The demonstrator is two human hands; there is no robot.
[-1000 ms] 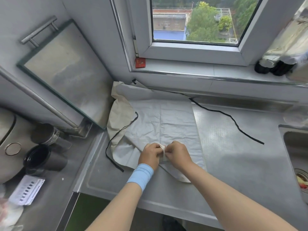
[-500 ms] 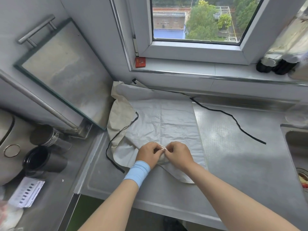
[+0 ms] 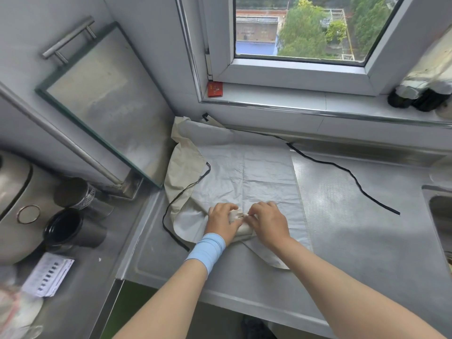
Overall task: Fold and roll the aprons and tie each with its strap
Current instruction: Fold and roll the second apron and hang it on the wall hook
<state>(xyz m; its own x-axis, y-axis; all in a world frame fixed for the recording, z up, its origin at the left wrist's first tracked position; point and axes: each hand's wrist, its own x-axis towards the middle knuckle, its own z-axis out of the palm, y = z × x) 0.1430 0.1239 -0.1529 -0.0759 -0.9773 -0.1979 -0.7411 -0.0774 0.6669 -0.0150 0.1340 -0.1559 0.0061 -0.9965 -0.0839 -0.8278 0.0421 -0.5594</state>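
- Both hands have sunk lower onto the bundle since a second ago, and the pale loop that stood up between them is now drawn down flat.
- Left hand [image 3: 221, 222] curls around the rolled apron [image 3: 242, 232] from the left. Right hand [image 3: 269, 222] curls over it from the right, fingertips pinching at its top; probably the strap, but it's too small to be sure.
- That roll sits on the near part of a flat apron [image 3: 256, 177] spread on the bench [image 3: 367, 245], whose black strap [image 3: 342, 167] trails off to the right.
- Tying looks close to finished, I'd say.
- The danger: ease the grip before the knot bites and the roll springs open. Or the fingers catch the cloth underneath and tie it in.
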